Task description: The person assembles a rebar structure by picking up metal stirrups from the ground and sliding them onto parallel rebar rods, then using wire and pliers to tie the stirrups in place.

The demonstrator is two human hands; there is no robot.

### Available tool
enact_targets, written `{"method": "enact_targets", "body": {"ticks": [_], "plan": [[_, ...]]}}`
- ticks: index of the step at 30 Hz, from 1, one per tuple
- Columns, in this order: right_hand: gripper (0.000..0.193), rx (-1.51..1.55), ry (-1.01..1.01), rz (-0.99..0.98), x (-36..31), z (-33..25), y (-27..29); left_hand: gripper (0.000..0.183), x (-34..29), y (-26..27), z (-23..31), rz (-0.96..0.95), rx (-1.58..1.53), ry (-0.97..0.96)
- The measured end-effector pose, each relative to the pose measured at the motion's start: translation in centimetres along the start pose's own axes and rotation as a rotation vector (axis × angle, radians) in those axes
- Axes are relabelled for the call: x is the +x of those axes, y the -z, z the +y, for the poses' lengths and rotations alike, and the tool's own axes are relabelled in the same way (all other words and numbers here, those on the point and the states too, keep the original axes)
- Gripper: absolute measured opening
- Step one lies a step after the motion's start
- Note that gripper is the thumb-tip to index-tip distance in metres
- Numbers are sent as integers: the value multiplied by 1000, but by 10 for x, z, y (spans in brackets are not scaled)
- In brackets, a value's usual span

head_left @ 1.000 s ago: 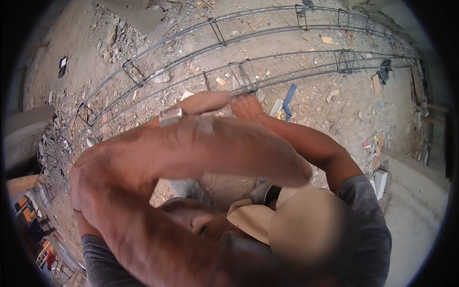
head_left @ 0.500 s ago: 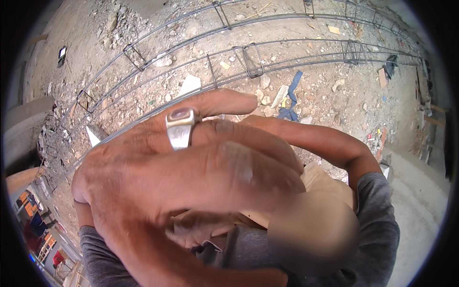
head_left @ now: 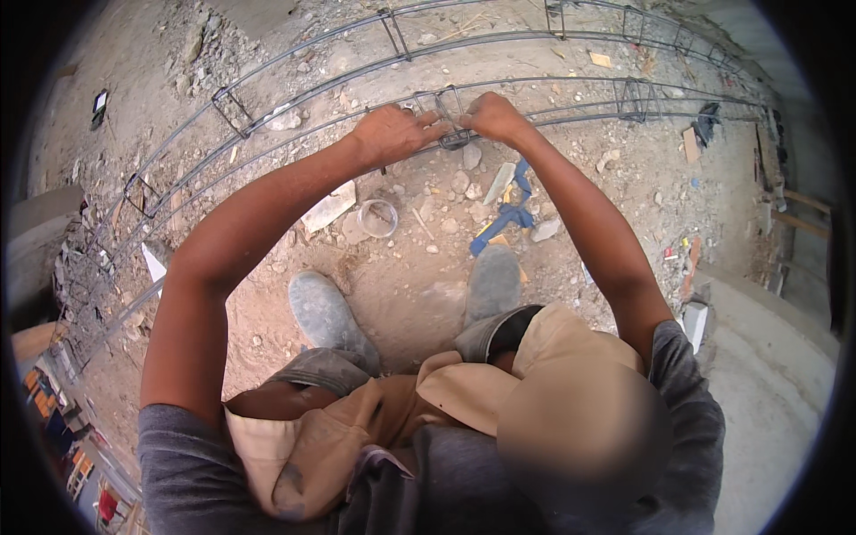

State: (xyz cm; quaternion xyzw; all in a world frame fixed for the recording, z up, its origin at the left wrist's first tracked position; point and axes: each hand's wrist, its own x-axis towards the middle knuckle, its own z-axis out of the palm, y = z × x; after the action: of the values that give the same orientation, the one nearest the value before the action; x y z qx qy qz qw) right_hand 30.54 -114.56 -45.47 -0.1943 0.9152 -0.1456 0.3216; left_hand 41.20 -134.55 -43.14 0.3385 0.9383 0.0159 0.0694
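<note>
Both my arms reach forward to a long rebar cage (head_left: 571, 82) of thin steel bars lying across the ground. My left hand (head_left: 397, 132) comes from the left side of a rectangular wire stirrup (head_left: 453, 136), its fingertips closed at the stirrup's edge. My right hand (head_left: 493, 116) is bent down at the other side of the same stirrup, fingers curled and pinched against it. The two hands are a short gap apart. Whether a thin tie wire is also between the fingers is too small to tell.
Just nearer than the cage lie a clear round plastic container (head_left: 377, 218), a pale flat slab (head_left: 330, 207) and a twisted blue strip (head_left: 504, 223) among stones. My dusty grey shoes (head_left: 330, 312) stand on the dirt. A concrete ledge (head_left: 767, 348) runs along the right.
A large hand wearing a ring, close in front of the view, has gone. My left hand and the ground beneath now show. My right hand is now at the stirrup.
</note>
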Motion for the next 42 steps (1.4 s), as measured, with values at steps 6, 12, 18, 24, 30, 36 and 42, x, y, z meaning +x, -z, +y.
{"method": "enact_targets", "body": {"ticks": [6, 12, 18, 24, 30, 36, 42], "plan": [[35, -162, -57, 32, -3, -4, -3, 14, 12, -15, -18, -88, 97, -124], [34, -263, -17, 23, -26, -18, 14, 12, 10, -1, -14, -187, 109, -113], [30, -372, -6, 49, -12, -25, 20, 11, 19, 0, -27, -96, 114, -201], [25, -466, -179, 312, -3, 52, 45, 36, -4, 8, -22, -12, -44, 17], [36, -102, 92, 224, -21, 4, 37, 112, -76, 11, -22, 20, -246, 622], [46, 4, 145, 191, -18, -51, -21, 121, -67, -5, 18, -61, -106, 447], [29, 422, 136, -49, -7, -63, -55, 111, -93, -48, 5, -10, -122, 445]]}}
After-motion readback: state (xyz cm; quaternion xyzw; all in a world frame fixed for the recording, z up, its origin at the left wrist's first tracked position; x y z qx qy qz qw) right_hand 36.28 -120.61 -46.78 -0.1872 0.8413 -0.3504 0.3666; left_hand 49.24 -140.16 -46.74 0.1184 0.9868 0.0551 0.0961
